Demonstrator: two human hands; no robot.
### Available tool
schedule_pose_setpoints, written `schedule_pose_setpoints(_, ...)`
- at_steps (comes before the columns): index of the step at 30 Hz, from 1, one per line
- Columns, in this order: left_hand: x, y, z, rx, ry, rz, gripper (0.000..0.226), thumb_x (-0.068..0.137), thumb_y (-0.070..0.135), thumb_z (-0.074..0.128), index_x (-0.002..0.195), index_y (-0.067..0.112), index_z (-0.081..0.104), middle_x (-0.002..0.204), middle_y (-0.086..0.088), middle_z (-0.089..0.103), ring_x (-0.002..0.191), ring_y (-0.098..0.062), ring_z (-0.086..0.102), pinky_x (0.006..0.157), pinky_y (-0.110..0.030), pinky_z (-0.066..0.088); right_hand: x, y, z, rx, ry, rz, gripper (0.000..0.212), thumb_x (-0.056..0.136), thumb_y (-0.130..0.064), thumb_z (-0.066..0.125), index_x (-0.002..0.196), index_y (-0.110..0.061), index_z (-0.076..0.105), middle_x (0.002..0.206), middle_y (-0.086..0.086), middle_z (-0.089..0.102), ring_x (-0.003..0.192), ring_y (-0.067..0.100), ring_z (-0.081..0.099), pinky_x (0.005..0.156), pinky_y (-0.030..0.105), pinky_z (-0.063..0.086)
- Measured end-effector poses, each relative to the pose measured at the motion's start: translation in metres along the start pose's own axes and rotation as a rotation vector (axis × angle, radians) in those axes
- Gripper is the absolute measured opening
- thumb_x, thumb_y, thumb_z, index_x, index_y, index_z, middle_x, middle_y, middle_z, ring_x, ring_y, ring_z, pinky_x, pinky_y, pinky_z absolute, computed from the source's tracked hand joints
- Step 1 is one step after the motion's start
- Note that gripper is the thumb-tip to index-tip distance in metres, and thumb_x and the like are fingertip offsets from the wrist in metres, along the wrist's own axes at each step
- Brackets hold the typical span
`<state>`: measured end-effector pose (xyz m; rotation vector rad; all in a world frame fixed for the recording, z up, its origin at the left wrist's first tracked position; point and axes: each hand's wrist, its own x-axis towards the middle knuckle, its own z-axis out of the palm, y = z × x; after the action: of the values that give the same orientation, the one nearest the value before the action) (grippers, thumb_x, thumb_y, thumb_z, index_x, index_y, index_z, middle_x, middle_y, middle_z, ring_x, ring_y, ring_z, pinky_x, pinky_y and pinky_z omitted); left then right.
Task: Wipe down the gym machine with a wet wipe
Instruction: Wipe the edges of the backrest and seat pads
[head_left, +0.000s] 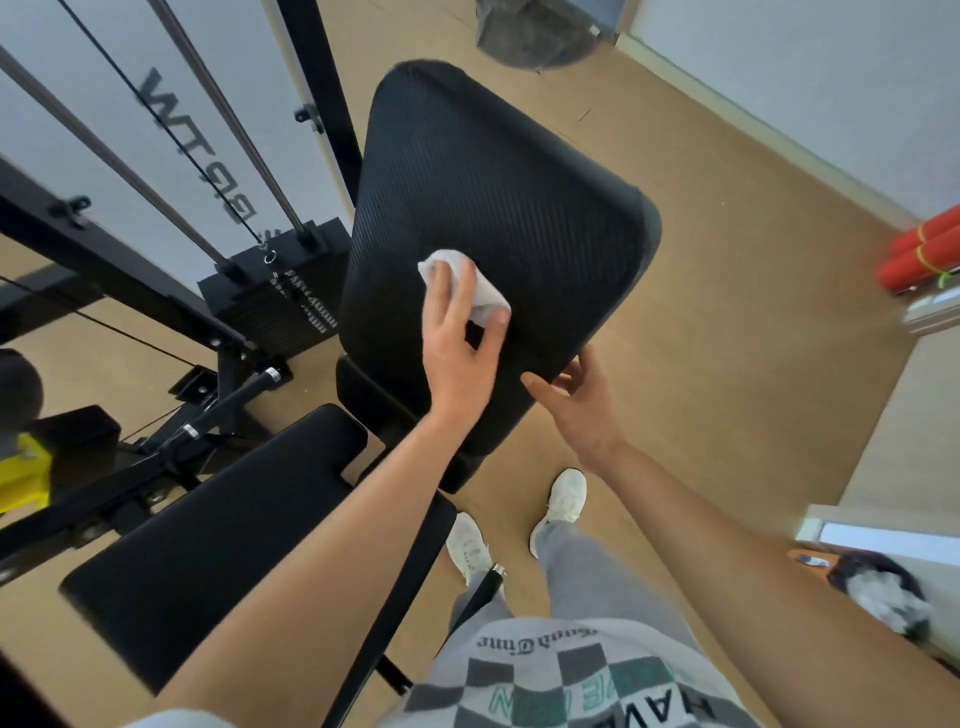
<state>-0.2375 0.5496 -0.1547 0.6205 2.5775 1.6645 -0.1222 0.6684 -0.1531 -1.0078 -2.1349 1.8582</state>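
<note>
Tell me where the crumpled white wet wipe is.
Head view, centre: the white wet wipe lies on the black ribbed back pad, pressed under the left hand.

Bright even light, edges warped, perhaps motion-blurred
</note>
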Motion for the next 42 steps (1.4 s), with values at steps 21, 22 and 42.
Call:
schedule_pose_setpoints(21,0.031,0.035,-0.010,0.108,-0.046,0.280,0.056,0.097,0.016,0.066,0.150,0.014,0.049,0.163,-0.012,0.034,0.152,-0.031,0.030,0.123,-0.039,0.031,-0.002,0.005,-0.001,-0.076,-0.026,0.091,0.074,0.083,-0.043,0.080,0.145,-0.036,0.040,0.129,-0.013,0.065,0.117,0.011,0.064,0.098,0.047,0.057)
schedule_pose_setpoints(22,0.019,0.027,-0.010,0.141,-0.053,0.309,0.053,0.096,0.015,0.067,0.148,0.013,0.053,0.161,-0.011,0.039,0.151,-0.028,0.033,0.123,-0.032,0.029,-0.002,0.005,-0.002,-0.079,-0.028,0.089,0.074,0.084,-0.042,0.080,0.146,-0.036,0.040,0.130,-0.013,0.064,0.117,0.011,0.064,0.097,0.047,0.058)
schedule_pose_setpoints(42,-0.119,-0.025,-0.074,-0.127,-0.062,-0.669,0.026,0.097,0.037,0.068,0.105,0.016,0.080,0.091,0.003,0.077,0.091,-0.014,0.071,0.086,-0.039,0.060,-0.087,0.005,0.052,-0.233,-0.340,0.111,0.044,0.089,-0.038,0.076,0.127,-0.027,0.057,0.117,-0.015,0.061,0.102,0.003,0.063,0.079,0.017,0.054)
